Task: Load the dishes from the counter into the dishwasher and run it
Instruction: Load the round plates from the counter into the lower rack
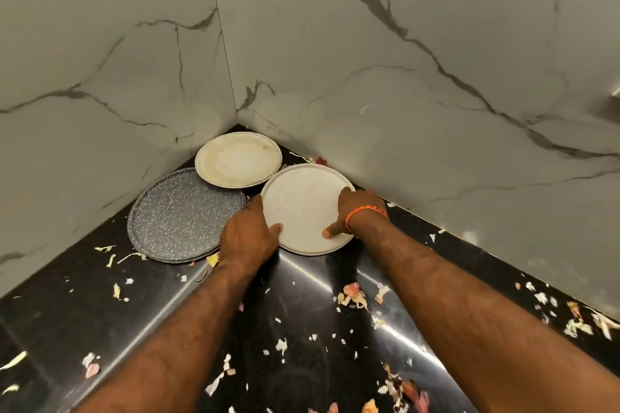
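A view looking down into the corner of a black, glossy table (100, 305) where two grey-veined marble walls (436, 43) meet. Three round plates lie flat near the middle of the frame. A pale speckled plate (302, 201) sits at centre, close to the right-hand wall. Both bare hands reach in from the bottom of the frame and hold it by opposite edges. The left hand (250, 235) grips the plate's lower left rim, its thumb lying on top of the plate and its fingers curled over the edge, out of sight. The right hand (355, 208) grips the right rim, thumb pressed on the plate's top near its lower edge, fingers wrapped round the far side; an orange band (365, 213) circles that wrist.

Just to the left lies a dark speckled plate (181, 214) — the left hand overlaps its right edge. Behind both, tucked into the corner, is a cream plate (238, 159) with a stained surface, its rim lying over the dark plate's upper edge.

Scraps of vegetable peel (352, 293) — white, yellow and pink — are scattered across the lower half of the frame.
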{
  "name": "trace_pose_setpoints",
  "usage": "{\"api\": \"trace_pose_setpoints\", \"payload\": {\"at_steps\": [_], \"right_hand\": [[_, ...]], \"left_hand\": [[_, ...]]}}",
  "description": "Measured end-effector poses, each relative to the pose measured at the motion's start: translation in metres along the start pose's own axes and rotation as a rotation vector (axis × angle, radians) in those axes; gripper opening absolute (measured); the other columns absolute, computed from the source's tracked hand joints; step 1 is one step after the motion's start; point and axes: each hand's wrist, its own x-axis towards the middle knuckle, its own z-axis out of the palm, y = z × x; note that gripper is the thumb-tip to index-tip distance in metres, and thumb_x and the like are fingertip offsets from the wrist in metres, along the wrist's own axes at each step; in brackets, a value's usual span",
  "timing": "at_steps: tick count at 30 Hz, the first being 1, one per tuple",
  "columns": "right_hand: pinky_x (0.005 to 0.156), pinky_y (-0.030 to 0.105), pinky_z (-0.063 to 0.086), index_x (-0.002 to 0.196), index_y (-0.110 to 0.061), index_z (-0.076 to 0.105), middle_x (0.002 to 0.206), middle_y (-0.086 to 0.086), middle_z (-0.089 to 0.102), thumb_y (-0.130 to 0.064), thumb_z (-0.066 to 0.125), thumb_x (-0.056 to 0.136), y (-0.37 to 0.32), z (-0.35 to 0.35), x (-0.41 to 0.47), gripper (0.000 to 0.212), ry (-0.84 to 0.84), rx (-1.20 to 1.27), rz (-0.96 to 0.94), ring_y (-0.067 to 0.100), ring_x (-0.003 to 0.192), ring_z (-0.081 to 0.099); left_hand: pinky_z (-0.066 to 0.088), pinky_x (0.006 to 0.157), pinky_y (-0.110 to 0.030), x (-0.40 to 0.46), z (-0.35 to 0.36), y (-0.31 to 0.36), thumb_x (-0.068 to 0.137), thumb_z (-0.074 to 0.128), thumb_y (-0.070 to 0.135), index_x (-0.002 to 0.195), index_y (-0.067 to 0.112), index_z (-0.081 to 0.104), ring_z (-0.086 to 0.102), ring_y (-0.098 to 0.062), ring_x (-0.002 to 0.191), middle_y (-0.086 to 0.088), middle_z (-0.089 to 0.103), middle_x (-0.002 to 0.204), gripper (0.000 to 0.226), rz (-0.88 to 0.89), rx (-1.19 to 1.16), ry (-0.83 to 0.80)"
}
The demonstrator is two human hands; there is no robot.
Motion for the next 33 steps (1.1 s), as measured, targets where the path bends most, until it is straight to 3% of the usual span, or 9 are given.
{"api": "trace_pose_setpoints", "payload": {"at_steps": [4,12,15,20,22,26,28,31,33], "right_hand": [[0.104,0.044,0.045,0.154,-0.009,0.023,0.145,0.019,0.047,-0.063,0.085,0.066,0.003,0.005,-0.007,0.12,0.003,0.079,0.004,0.036,0.132,0.047],[0.105,0.051,0.045,0.157,-0.02,0.015,0.147,0.015,0.036,-0.059,0.088,0.065,0.022,0.026,-0.038,0.124,-0.002,0.181,-0.029,0.037,0.132,0.044],[0.106,0.052,0.046,0.154,-0.019,0.019,0.146,0.014,0.037,-0.056,0.089,0.062,0.027,0.031,-0.049,0.121,0.007,0.218,-0.028,0.037,0.131,0.045],[0.108,0.053,0.045,0.154,-0.023,0.023,0.147,0.009,0.039,-0.047,0.092,0.061,0.033,0.044,-0.068,0.118,0.052,0.358,-0.001,0.037,0.132,0.047],[0.108,0.053,0.045,0.153,-0.025,0.023,0.147,0.008,0.041,-0.044,0.093,0.061,0.034,0.048,-0.075,0.117,0.063,0.387,0.003,0.036,0.132,0.048],[0.106,0.054,0.046,0.147,-0.028,0.028,0.141,0.007,0.044,-0.035,0.093,0.061,0.043,0.05,-0.087,0.108,0.102,0.45,-0.008,0.034,0.129,0.05],[0.104,0.054,0.047,0.14,-0.029,0.034,0.137,0.007,0.046,-0.033,0.091,0.062,0.049,0.053,-0.093,0.096,0.139,0.482,-0.026,0.034,0.125,0.054],[0.101,0.048,0.049,0.127,-0.03,0.045,0.126,0.004,0.049,-0.029,0.084,0.072,0.06,0.065,-0.112,0.067,0.214,0.591,-0.02,0.031,0.115,0.058],[0.099,0.042,0.047,0.126,-0.029,0.051,0.118,0.002,0.05,-0.024,0.075,0.082,0.067,0.075,-0.126,0.05,0.282,0.673,-0.011,0.027,0.111,0.058]], "left_hand": [[0.051,0.091,-0.041,-0.003,-0.002,0.0,0.085,0.071,0.047,0.145,0.021,0.044,0.064,-0.037,0.111,-0.012,0.068,0.122,0.071,0.014,-0.017,-0.012],[0.048,0.098,-0.042,-0.022,-0.007,-0.007,0.082,0.077,0.041,0.147,0.025,0.042,0.06,-0.031,0.119,-0.006,0.064,0.132,0.075,0.031,-0.142,-0.056],[0.046,0.104,-0.041,-0.03,-0.004,-0.009,0.081,0.079,0.036,0.151,0.024,0.041,0.058,-0.029,0.124,-0.004,0.06,0.139,0.081,0.011,-0.194,-0.067],[0.041,0.112,-0.033,-0.038,-0.002,-0.017,0.088,0.067,-0.006,0.151,0.005,0.041,0.054,-0.013,0.127,-0.009,0.05,0.151,0.07,-0.148,-0.85,-0.097],[0.044,0.109,-0.032,-0.043,-0.002,-0.015,0.086,0.061,-0.013,0.148,0.003,0.045,0.056,-0.011,0.121,-0.008,0.056,0.145,0.066,-0.185,-0.903,-0.063],[0.055,0.09,-0.032,-0.057,-0.014,-0.002,0.077,0.056,-0.007,0.122,0.022,0.068,0.067,-0.013,0.099,0.006,0.073,0.111,0.055,-0.15,-0.791,0.012],[0.058,0.08,-0.033,-0.064,-0.023,0.003,0.072,0.054,0.001,0.104,0.033,0.069,0.069,-0.019,0.09,0.008,0.074,0.095,0.048,-0.104,-0.705,0.038],[0.061,0.08,-0.04,-0.08,-0.031,0.014,0.076,0.052,0.002,0.109,0.023,0.07,0.069,-0.024,0.09,0.001,0.073,0.097,0.044,-0.063,-0.627,0.05],[0.059,0.083,-0.035,-0.091,-0.033,0.022,0.08,0.052,0.0,0.114,0.02,0.071,0.068,-0.021,0.093,0.001,0.074,0.104,0.044,-0.035,-0.613,0.067]]}}
